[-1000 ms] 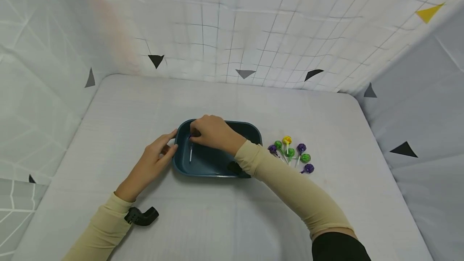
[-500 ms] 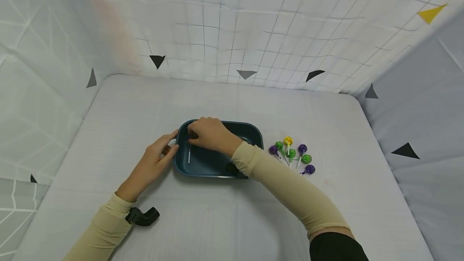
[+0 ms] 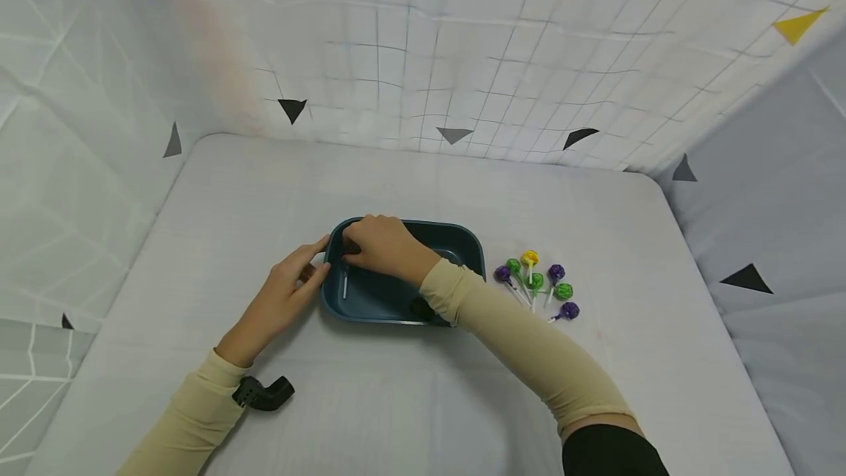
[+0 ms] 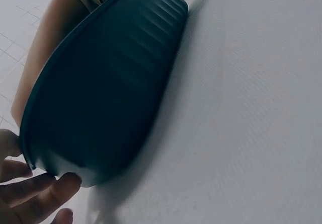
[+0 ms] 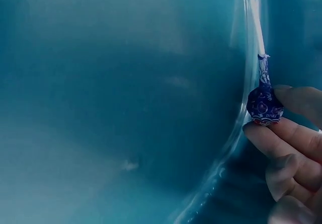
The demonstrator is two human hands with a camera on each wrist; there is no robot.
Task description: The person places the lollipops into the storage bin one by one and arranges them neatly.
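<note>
Inside a dark teal rectangular tray (image 3: 390, 307), my right hand (image 3: 383, 244) reaches to the left end. Its thumb and fingers pinch a purple-wrapped lollipop (image 5: 265, 105) by the candy head, as the right wrist view shows. The white stick (image 3: 345, 283) points toward the near side of the tray; the head is covered by the hand in the head view. My left hand (image 3: 280, 296) has its fingers against the tray's left end, spread along the rim and outer wall. In the left wrist view, those fingertips (image 4: 70, 181) touch the wall's outside.
Several lollipops with purple, green and yellow wrappers, among them a yellow one (image 3: 530, 258), lie in a loose cluster right of the tray. A white cloth covers the table (image 3: 396, 402). Patterned white sheets (image 3: 463, 57) hang behind and at both sides.
My right hand has shifted slightly left within the tray, carrying the lollipop closer to the left end wall. My left hand stays at the tray's end. The head view has drifted a little.
</note>
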